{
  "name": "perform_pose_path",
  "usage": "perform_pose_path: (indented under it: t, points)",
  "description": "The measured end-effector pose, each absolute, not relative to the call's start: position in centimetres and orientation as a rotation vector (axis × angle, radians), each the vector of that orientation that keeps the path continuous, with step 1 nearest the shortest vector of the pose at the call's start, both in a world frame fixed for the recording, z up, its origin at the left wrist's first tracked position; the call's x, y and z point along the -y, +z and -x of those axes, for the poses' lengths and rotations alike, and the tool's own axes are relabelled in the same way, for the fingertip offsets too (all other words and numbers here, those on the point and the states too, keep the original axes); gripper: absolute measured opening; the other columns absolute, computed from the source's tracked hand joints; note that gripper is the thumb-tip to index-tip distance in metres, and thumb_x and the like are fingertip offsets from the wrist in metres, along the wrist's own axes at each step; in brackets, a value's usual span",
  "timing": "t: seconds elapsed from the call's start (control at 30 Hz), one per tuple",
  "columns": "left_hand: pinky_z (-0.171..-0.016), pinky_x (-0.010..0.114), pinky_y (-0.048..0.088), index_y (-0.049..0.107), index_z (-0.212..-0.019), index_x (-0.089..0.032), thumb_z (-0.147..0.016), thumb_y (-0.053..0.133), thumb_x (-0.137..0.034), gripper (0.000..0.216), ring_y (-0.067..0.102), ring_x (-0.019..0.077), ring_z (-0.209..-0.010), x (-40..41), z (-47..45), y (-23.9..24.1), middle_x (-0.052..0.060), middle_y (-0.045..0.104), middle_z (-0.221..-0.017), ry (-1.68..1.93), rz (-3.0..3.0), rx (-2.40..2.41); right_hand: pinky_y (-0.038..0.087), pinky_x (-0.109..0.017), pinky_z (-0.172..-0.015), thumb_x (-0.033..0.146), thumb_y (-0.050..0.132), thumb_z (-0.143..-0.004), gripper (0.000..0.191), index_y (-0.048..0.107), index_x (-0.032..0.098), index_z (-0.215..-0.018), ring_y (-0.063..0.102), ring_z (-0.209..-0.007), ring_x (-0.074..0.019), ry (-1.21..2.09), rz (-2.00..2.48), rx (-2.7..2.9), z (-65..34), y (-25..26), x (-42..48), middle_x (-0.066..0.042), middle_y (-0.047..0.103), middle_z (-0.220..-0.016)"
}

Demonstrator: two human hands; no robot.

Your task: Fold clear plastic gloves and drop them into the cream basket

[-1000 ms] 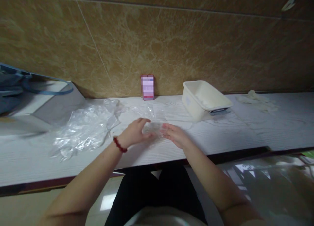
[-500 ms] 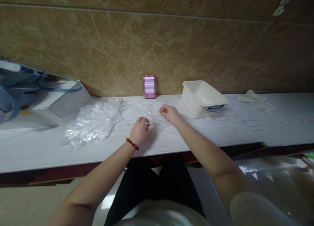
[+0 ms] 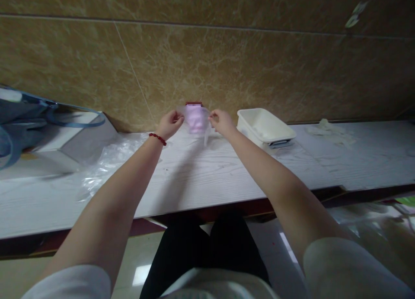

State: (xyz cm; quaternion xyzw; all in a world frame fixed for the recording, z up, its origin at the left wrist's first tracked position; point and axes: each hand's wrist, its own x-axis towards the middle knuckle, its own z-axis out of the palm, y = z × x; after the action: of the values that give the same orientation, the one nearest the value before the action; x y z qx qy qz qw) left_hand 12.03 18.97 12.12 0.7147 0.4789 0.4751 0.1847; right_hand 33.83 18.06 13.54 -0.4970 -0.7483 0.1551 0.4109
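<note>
One long white table (image 3: 207,173) runs beneath the left arm (image 3: 113,204) and the right arm (image 3: 279,184), both stretched forward and angling inward. At nearly equal height, the left hand (image 3: 170,123) and the right hand (image 3: 221,120) each pinch, thumb against fingers, opposite sides of a clear plastic bag (image 3: 196,120), blurred. It spans the gap between the fingertips, directly before a phone (image 3: 193,104), whose red top edge shows above it.
</note>
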Motion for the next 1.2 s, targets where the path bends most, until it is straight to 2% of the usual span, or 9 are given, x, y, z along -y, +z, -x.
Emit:
perform_pose_path:
  t: [0.13,0.3,0.37,0.5,0.73,0.93,1.07,1.2]
  points:
    - [-0.074,0.029,0.044,0.053,-0.08,-0.014,-0.072,0.049,-0.033,0.021,0.055,0.0151,-0.077,-16.7,-11.3,9.7,0.005,0.059,-0.081,1.209,-2.269,-1.281,0.043,-0.032,-0.078,0.02,0.052,-0.076,0.007,0.056,0.016,-0.079,0.054,-0.082,-0.0162,0.146,1.067,2.068,-35.5,11.1,-15.3,-0.005,0.059,-0.085]
    - [-0.081,0.03,0.042,0.055,-0.081,-0.016,-0.07,0.048,-0.027,0.017,0.055,0.0168,-0.086,-14.2,-10.4,5.9,0.007,0.06,-0.089,0.938,-2.486,-1.163,0.037,-0.033,-0.091,0.017,0.047,-0.079,0.009,0.056,0.018,-0.081,0.049,-0.103,-0.0162,0.193,0.986,2.118,-36.2,6.8,-12.3,-0.008,0.056,-0.106]
    - [-0.082,0.03,0.042,0.056,-0.08,-0.015,-0.07,0.047,-0.025,0.017,0.056,0.0168,-0.087,-13.3,-10.2,4.7,0.007,0.061,-0.09,0.782,-2.536,-1.108,0.037,-0.033,-0.09,0.015,0.047,-0.078,0.011,0.057,0.018,-0.082,0.049,-0.104,-0.0158,0.257,0.99,2.198,-36.4,5.2,-11.4,-0.007,0.056,-0.107]
    - [-0.076,0.028,0.043,0.058,-0.09,-0.015,-0.069,0.047,-0.022,0.025,0.057,0.016,-0.081,-11.9,-10.0,3.3,0.006,0.062,-0.088,0.432,-2.558,-1.049,0.039,-0.031,-0.086,0.014,0.048,-0.077,0.01,0.057,0.017,-0.082,0.052,-0.095,-0.0155,0.341,1.0,2.391,-36.8,3.1,-9.9,-0.007,0.059,-0.094]
    - [-0.069,0.023,0.043,0.059,-0.092,-0.018,-0.068,0.044,-0.024,0.028,0.058,0.0137,-0.073,-12.5,-9.5,5.4,0.001,0.065,-0.083,0.1,-2.319,-1.149,0.039,-0.03,-0.083,0.018,0.048,-0.077,0.014,0.059,0.015,-0.086,0.053,-0.089,-0.0162,0.371,0.995,2.622,-37.5,3.0,-9.0,-0.006,0.06,-0.089]
    - [-0.069,0.027,0.043,0.063,-0.09,-0.019,-0.065,0.05,-0.031,0.031,0.059,0.0189,-0.077,-15.4,-11.1,5.1,0.005,0.065,-0.086,0.16,-2.459,-1.484,0.038,-0.032,-0.085,0.028,0.057,-0.072,0.033,0.057,0.021,-0.104,0.052,-0.098,-0.0188,0.516,0.973,2.821,-38.1,6.6,-10.5,-0.006,0.057,-0.108]
    - [-0.077,0.029,0.042,0.065,-0.085,-0.021,-0.069,0.05,-0.033,0.025,0.058,0.0195,-0.083,-15.9,-11.7,3.8,0.005,0.065,-0.088,0.223,-2.672,-1.241,0.04,-0.032,-0.083,0.022,0.049,-0.076,0.03,0.057,0.019,-0.105,0.054,-0.095,-0.019,0.446,1.097,2.763,-35.7,7.8,-12.0,-0.008,0.058,-0.105]
    - [-0.08,0.028,0.04,0.066,-0.084,-0.023,-0.073,0.047,-0.029,0.023,0.058,0.0168,-0.084,-15.6,-11.5,3.0,0.004,0.066,-0.086,0.277,-2.714,-1.084,0.041,-0.029,-0.082,0.019,0.047,-0.077,0.027,0.058,0.018,-0.102,0.055,-0.093,-0.0165,0.527,0.851,2.848,-33.0,6.8,-12.2,-0.007,0.059,-0.103]
